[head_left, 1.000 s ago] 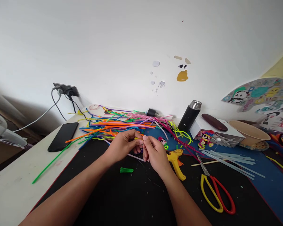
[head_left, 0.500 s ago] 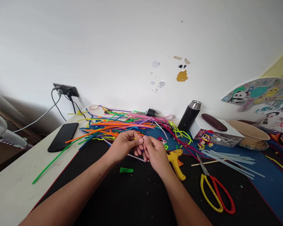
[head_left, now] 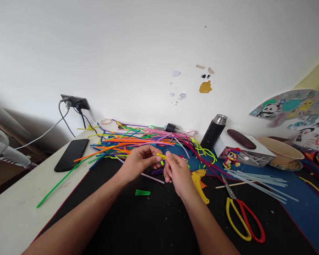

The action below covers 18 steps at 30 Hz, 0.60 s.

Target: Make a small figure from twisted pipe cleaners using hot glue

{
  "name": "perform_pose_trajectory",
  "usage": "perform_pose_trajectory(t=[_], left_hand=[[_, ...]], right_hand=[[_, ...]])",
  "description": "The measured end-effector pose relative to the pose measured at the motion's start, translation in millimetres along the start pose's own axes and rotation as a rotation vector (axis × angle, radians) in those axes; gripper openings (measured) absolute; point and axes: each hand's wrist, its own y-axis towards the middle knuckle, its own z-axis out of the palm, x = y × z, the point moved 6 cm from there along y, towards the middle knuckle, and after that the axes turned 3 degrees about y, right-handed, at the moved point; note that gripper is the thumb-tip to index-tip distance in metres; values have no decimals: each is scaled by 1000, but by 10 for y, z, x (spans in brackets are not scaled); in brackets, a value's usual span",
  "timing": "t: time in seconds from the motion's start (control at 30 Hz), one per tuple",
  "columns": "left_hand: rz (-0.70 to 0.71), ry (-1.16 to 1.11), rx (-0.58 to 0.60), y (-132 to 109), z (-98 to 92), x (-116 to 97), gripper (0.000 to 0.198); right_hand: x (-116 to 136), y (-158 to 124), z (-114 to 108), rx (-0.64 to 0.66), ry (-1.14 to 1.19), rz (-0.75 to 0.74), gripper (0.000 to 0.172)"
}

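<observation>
My left hand (head_left: pixel 139 161) and my right hand (head_left: pixel 178 171) meet above a black mat (head_left: pixel 148 219), fingers pinched on a short yellow pipe cleaner piece (head_left: pixel 161 156) held between them. A small purple piece (head_left: pixel 157 172) lies on the mat just under the hands. A green bent piece (head_left: pixel 142 192) lies nearer to me. Behind the hands spreads a pile of coloured pipe cleaners (head_left: pixel 138 140).
A yellow glue gun (head_left: pixel 200 180) lies right of my right hand, then yellow-and-red scissors (head_left: pixel 243 212) and clear glue sticks (head_left: pixel 257 179). A black flask (head_left: pixel 214 131), a white box (head_left: pixel 244 147) and a bowl (head_left: pixel 280 148) stand at the back right. A phone (head_left: pixel 71 154) lies left.
My hands have drawn slightly apart, so the yellow piece now shows between the fingertips. The purple piece below has come into view.
</observation>
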Motion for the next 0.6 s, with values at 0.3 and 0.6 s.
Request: perform_pose_trajectory(t=[0.3,0.6], left_hand=[[-23,103,-37,-10,-24,63,35],[-84,165,21,28,-119,98,29]], right_hand=[[-47,8,41,11,-65,19,58],[-58,-11,47,107,-208,49,55]])
